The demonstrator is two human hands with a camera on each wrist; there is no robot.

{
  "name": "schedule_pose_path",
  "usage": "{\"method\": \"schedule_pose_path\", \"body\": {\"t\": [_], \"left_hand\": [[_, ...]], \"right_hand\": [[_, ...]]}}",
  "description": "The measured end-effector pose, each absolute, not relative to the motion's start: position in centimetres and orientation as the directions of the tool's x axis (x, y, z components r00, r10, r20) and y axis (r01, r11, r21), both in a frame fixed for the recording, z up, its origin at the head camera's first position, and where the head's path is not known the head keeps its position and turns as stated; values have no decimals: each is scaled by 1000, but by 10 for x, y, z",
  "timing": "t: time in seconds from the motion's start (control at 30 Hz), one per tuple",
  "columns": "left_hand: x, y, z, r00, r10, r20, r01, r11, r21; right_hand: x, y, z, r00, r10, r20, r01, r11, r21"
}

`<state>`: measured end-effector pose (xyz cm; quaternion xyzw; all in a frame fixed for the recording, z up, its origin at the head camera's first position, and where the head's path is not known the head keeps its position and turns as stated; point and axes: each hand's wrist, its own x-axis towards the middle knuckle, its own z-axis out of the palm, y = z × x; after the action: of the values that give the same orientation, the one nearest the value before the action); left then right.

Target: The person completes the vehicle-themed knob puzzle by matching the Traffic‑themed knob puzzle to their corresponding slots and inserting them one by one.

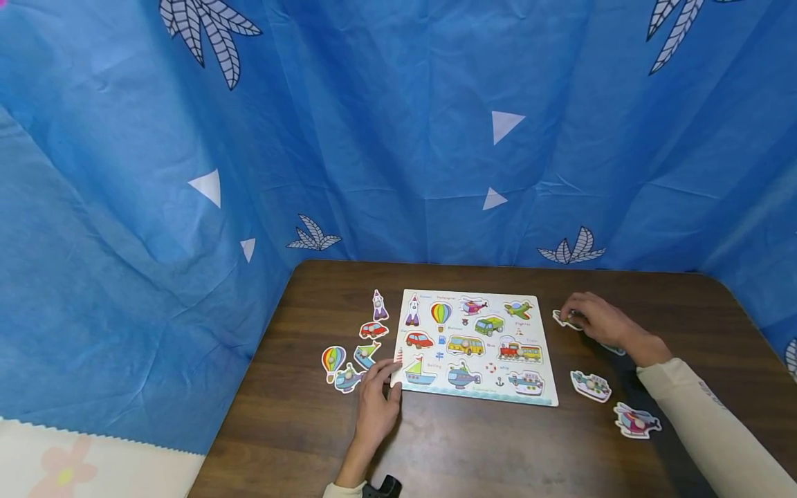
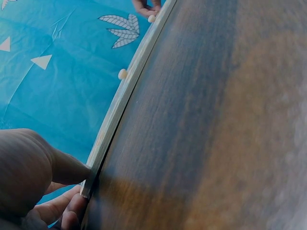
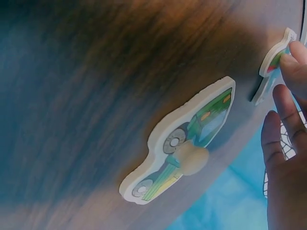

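Note:
A white puzzle board point(image 1: 473, 394) printed with vehicles lies on the table. My left hand point(image 1: 376, 408) grips its near left corner, thumb at the front edge and fingers at the left side. Beyond the board's right side, my right hand point(image 1: 598, 319) pinches a small white-edged puzzle piece point(image 3: 274, 58) with green and red on it, mostly covered by the fingers. In the right wrist view it sits tilted close to the tabletop. A green truck piece point(image 3: 211, 117) with a round knob lies near that hand; in the head view the right wrist partly hides it.
Left of the board lie a rocket piece point(image 1: 379, 306), a car piece point(image 1: 373, 330), a sailboat piece point(image 1: 366, 354), a balloon piece point(image 1: 333, 360) and a submarine piece point(image 1: 347, 378). To the right are a ship piece point(image 1: 590, 386) and a helicopter piece point(image 1: 636, 422). A blue curtain point(image 1: 398, 152) hangs behind.

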<state>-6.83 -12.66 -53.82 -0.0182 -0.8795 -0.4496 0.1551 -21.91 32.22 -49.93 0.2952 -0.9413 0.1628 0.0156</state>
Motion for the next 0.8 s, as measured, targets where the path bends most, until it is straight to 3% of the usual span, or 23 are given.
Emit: {"method": "schedule_pose_path", "body": {"t": [0.13, 0.8], "left_hand": [[-68, -126, -537, -950, -103, 295, 178, 597, 782], [-66, -127, -537, -948, -104, 300, 180, 604, 777]], "right_hand": [[-218, 324, -502, -813, -556, 170, -581, 770, -262], [-216, 322, -500, -849, -519, 100, -521, 790, -322]]}}
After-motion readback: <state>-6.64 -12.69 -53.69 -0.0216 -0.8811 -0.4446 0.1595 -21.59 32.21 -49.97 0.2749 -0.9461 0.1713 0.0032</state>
